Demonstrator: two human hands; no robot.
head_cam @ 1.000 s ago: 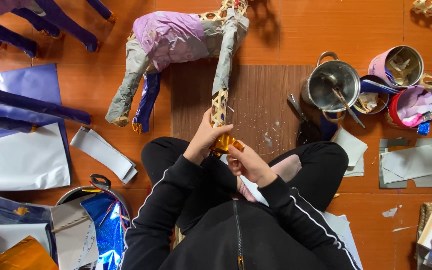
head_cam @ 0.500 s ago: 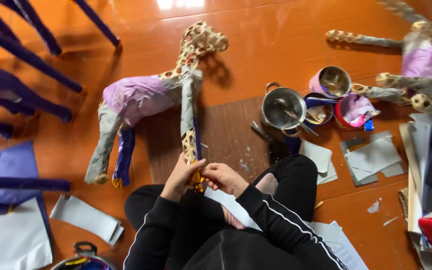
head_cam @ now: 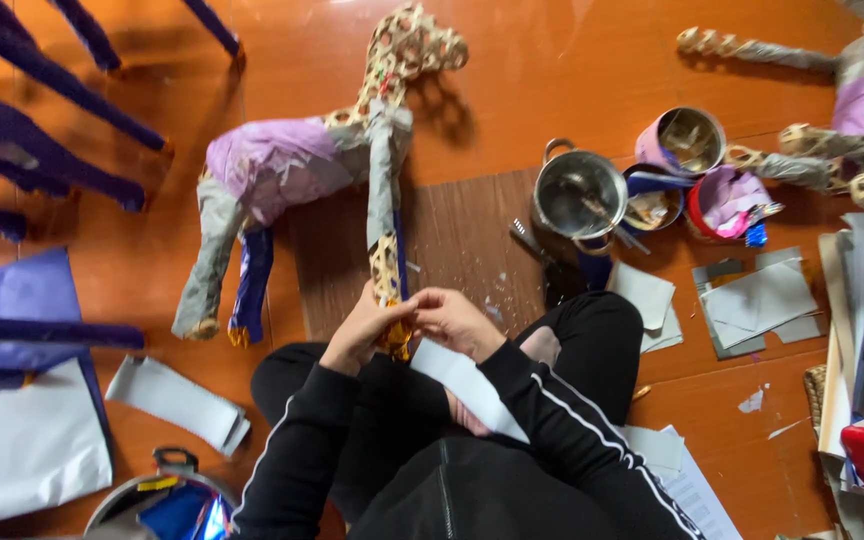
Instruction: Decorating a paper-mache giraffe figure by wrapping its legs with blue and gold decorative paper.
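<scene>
A handmade animal figure [head_cam: 302, 165] lies on its side on an orange wooden floor [head_cam: 572, 60], just in front of a seated person's knees. It has a long neck and a small head built from a lattice of tan and gold rings, a bulky body wrapped in pale purple paper, and legs covered in grey paper. One back leg is wrapped in shiny blue foil. The front leg [head_cam: 385, 240] stretches straight toward the person, grey along the top and bare lattice near the foot, where gold foil shows.

Both hands meet at that foot. The left hand [head_cam: 360, 330] is curled around the end of the leg, grasping it. The right hand [head_cam: 454, 318] rests against the same spot with its fingers bent onto the gold foil; how firmly it grips cannot be told. The person wears black sleeves with white stripes, and a white strip of paper [head_cam: 467, 385] lies across the lap.

The leg lies over a dark brown board [head_cam: 472, 230]. To the right stand a steel pot [head_cam: 579, 195] and small containers [head_cam: 687, 140] holding scraps. Grey paper pieces [head_cam: 757, 300] lie beyond them. Blue chair legs [head_cam: 42, 110] stand at the left.
</scene>
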